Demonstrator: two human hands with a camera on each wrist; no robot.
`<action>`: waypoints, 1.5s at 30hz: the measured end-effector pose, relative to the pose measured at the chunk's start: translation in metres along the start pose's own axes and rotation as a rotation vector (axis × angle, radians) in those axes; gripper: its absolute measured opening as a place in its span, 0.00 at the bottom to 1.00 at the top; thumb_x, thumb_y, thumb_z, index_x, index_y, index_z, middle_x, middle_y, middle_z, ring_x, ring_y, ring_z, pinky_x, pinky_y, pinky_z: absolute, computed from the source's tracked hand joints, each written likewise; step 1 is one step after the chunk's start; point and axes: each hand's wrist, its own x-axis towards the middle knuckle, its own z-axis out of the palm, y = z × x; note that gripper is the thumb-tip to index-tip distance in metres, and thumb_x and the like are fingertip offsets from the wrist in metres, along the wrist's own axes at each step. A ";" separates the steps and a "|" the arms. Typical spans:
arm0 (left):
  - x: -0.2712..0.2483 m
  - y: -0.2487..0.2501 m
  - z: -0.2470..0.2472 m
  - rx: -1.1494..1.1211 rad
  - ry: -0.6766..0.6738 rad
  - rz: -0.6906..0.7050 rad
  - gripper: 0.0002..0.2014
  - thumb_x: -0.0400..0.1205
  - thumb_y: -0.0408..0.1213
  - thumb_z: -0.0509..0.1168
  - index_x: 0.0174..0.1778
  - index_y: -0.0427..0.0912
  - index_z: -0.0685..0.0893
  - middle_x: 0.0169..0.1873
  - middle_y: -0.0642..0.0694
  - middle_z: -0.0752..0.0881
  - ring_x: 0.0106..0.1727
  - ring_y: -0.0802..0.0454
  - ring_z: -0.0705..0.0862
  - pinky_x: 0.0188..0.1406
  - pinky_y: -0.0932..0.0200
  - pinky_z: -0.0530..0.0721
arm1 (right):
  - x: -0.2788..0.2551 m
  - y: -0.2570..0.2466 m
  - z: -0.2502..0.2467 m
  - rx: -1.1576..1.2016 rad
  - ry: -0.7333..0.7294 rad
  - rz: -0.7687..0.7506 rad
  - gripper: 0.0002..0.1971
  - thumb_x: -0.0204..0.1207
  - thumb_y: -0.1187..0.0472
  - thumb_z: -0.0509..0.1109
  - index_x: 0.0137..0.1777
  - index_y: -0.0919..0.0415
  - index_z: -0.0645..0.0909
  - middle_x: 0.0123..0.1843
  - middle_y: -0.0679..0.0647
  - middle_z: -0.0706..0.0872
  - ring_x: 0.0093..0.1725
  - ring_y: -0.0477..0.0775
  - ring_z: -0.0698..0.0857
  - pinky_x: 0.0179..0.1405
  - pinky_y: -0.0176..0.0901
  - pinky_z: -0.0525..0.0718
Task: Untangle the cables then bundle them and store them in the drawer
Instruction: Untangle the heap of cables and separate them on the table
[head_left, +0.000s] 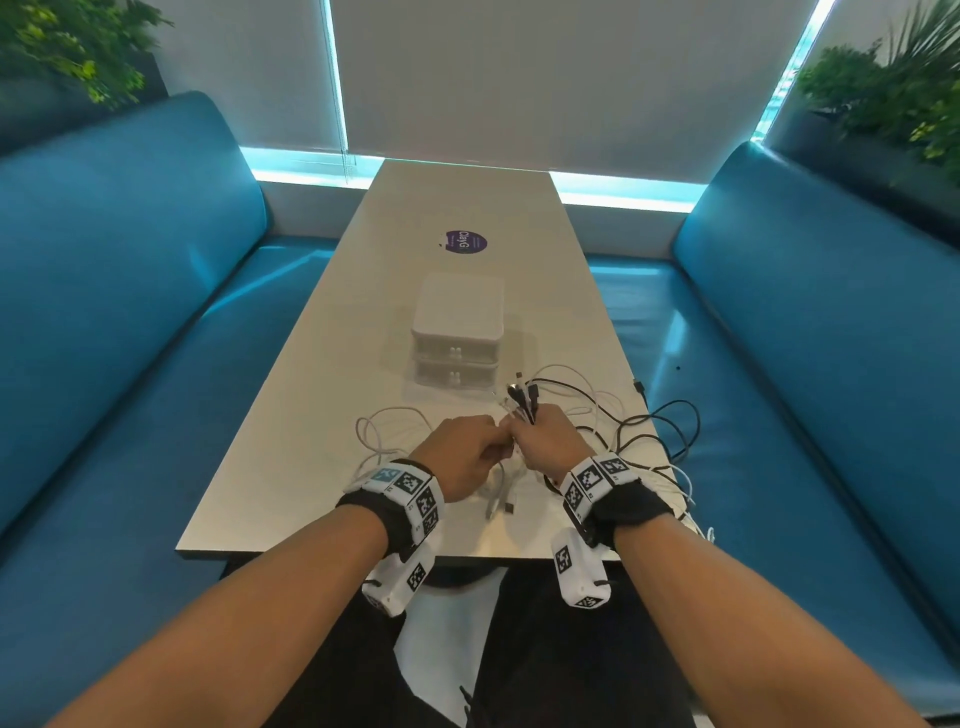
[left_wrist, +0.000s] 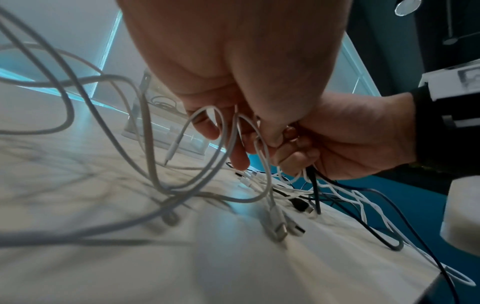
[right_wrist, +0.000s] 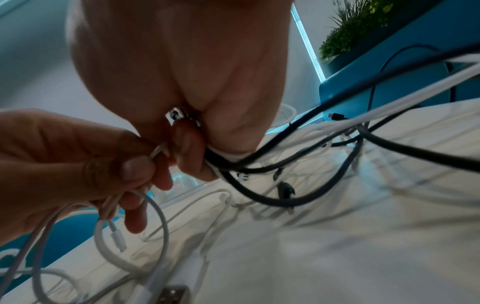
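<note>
Here, fingers (right_wrist: 137, 168) of both hands gripping cables (head_left: 618, 415) above pale table (head_left: 322, 415), teal benches (head_left: 130, 312).

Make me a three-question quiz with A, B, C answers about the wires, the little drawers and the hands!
1. Where is the drawer unit?
A. on the table, beyond the hands
B. on the seat
C. on the floor

2. What colours are the cables?
A. red, yellow
B. white, black
C. all green

3. What is the right hand doing?
A. lying flat
B. pointing
C. gripping a bunch of cables

Answers: 1 A, it stands mid-table; 2 B, only white and black strands show; 3 C, plug ends stick up from its fist.
</note>
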 end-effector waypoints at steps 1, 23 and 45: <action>0.000 -0.001 -0.001 0.023 0.005 0.010 0.11 0.89 0.40 0.60 0.54 0.44 0.88 0.43 0.45 0.83 0.44 0.44 0.83 0.48 0.46 0.81 | 0.000 0.001 -0.001 -0.046 -0.012 -0.023 0.11 0.77 0.60 0.67 0.32 0.58 0.78 0.28 0.53 0.79 0.29 0.51 0.76 0.31 0.44 0.74; 0.003 0.030 -0.006 0.455 -0.269 -0.211 0.08 0.87 0.34 0.53 0.49 0.48 0.76 0.42 0.48 0.85 0.47 0.45 0.81 0.72 0.40 0.64 | -0.008 -0.027 0.003 0.196 -0.088 -0.143 0.17 0.88 0.56 0.56 0.37 0.58 0.73 0.28 0.50 0.77 0.29 0.48 0.76 0.37 0.45 0.76; -0.019 -0.006 -0.030 0.517 -0.251 -0.260 0.20 0.91 0.51 0.44 0.57 0.46 0.79 0.53 0.40 0.86 0.48 0.42 0.74 0.70 0.39 0.61 | 0.000 -0.010 -0.014 -0.348 0.075 -0.106 0.14 0.87 0.56 0.56 0.59 0.61 0.82 0.57 0.62 0.86 0.56 0.64 0.85 0.57 0.51 0.83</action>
